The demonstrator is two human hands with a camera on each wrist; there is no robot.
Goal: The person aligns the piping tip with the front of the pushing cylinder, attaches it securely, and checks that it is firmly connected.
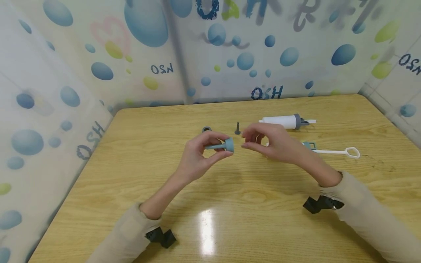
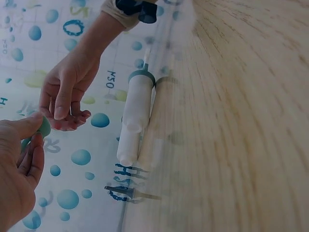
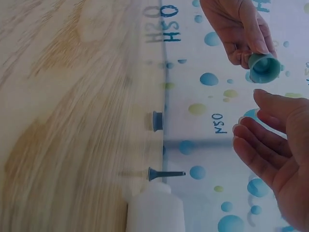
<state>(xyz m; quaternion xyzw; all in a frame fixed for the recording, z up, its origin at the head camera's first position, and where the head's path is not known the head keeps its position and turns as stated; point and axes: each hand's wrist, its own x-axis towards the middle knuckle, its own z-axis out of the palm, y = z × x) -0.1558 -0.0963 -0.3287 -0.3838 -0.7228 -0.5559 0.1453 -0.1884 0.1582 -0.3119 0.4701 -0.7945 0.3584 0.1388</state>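
Observation:
My left hand [image 1: 200, 153] pinches a teal nozzle cap [image 1: 229, 145] between thumb and fingers, its narrow tube pointing back toward the palm. In the right wrist view the hollow wide end of the nozzle cap [image 3: 264, 68] faces the camera. Just to the right, my right hand [image 1: 273, 140] hovers with loosely bent fingers and nothing between them, apart from the cap. Behind the hands a dark grey nozzle [image 1: 237, 129] stands upright on the table. A grey ring-shaped piece [image 1: 206, 129] lies partly hidden behind the left hand.
On the wooden table [image 1: 148, 146], a white tube with a grey end cap [image 1: 279, 121] lies at the back right. Nearer lies a second tube, mostly behind the right hand, with a teal end [image 1: 308, 145] and a white loop-handled rod [image 1: 335, 152]. A patterned wall covering [image 1: 223, 65] borders the table's back.

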